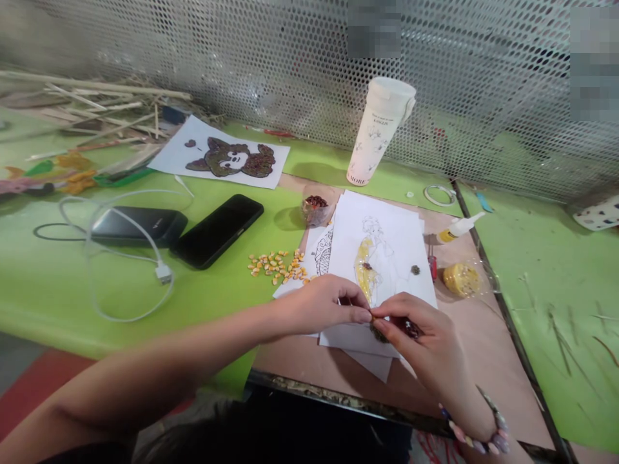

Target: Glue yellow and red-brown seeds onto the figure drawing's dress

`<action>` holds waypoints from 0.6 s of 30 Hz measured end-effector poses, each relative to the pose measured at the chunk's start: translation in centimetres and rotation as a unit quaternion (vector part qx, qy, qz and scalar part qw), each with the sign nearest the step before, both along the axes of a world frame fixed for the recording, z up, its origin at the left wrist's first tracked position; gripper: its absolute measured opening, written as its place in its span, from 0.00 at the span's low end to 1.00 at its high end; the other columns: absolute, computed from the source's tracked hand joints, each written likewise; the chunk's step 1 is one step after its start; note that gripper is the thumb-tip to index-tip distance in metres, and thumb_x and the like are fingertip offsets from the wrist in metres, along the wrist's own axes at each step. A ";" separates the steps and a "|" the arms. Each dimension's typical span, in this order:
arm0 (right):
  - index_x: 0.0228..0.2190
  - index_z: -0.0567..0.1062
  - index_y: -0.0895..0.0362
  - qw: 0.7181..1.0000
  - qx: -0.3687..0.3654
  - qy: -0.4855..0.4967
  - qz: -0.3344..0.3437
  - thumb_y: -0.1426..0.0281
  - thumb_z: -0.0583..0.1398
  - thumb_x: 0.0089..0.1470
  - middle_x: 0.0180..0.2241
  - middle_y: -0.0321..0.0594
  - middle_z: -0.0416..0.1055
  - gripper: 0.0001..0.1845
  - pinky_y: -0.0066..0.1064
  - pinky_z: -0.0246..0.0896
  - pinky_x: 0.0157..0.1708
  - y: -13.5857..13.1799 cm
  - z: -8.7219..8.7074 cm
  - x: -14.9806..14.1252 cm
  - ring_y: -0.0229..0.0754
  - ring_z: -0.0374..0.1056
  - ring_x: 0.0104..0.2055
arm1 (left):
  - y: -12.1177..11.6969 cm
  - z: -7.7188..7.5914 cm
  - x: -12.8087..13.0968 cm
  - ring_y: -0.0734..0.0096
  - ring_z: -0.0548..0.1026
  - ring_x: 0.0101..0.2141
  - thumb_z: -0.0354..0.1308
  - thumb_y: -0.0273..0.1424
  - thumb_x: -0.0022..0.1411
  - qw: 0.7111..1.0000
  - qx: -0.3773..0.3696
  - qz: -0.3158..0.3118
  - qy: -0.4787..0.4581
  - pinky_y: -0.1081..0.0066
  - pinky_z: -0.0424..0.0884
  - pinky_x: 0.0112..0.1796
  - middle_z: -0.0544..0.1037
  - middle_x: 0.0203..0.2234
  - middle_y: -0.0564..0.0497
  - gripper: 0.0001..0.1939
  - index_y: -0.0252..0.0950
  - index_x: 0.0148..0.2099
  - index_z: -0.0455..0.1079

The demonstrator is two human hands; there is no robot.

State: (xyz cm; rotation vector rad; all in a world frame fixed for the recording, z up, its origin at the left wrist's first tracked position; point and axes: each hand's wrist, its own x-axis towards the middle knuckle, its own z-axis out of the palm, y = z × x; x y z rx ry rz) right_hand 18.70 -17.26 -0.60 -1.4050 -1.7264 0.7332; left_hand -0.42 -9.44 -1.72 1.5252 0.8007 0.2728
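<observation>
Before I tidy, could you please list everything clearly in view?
table: count unclear, green, both sides
mesh: one, grey, behind
sticks: many, pale, back left
artwork: one, brown, back left
tumbler: one, white, back centre
phone: one, black, left
power bank: one, dark, left
cable: one, white, left
corn: dozens, yellow, by drawing
bean cup: one, clear, behind corn
drawing: one, white, centre
papers: several, white, under drawing
board: one, brown, under papers
clump: one, olive, on drawing
glue: one, white, right
tub: one, yellow, right
ring: one, white, back right
spotted thing: one, white, far right
bracelet: one, multicoloured, right wrist
left hand: one, bare, over papers
right hand: one, bare, over papers
</observation>
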 end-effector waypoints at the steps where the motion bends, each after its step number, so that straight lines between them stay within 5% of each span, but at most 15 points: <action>1: 0.32 0.82 0.51 1.000 0.003 0.002 0.005 0.72 0.64 0.54 0.28 0.36 0.78 0.05 0.24 0.65 0.23 0.0 -0.1 0.1 0.35 0.71 0.26 | 0.0 -0.1 0.0 0.73 0.70 0.31 0.63 0.34 0.58 1.000 -0.003 -0.003 -0.001 0.73 0.63 0.34 0.76 0.27 0.55 0.06 0.36 0.35 0.76; 11: 0.31 0.80 0.51 0.999 0.043 -0.006 0.021 0.75 0.64 0.52 0.27 0.33 0.77 0.07 0.21 0.58 0.20 -0.1 -0.2 0.0 0.31 0.68 0.24 | -0.2 -0.2 -0.2 0.73 0.71 0.32 0.64 0.36 0.59 0.999 0.035 -0.015 -0.004 0.72 0.64 0.33 0.78 0.29 0.54 0.08 0.37 0.37 0.77; 18: 0.30 0.80 0.55 0.988 -0.132 0.051 -0.053 0.63 0.65 0.50 0.20 0.35 0.72 0.08 0.27 0.57 0.17 1.2 -0.4 1.6 0.34 0.62 0.19 | 1.2 0.5 -1.0 0.73 0.71 0.32 0.59 0.34 0.65 0.978 0.201 0.048 0.043 0.70 0.64 0.34 0.79 0.33 0.53 0.07 0.37 0.38 0.76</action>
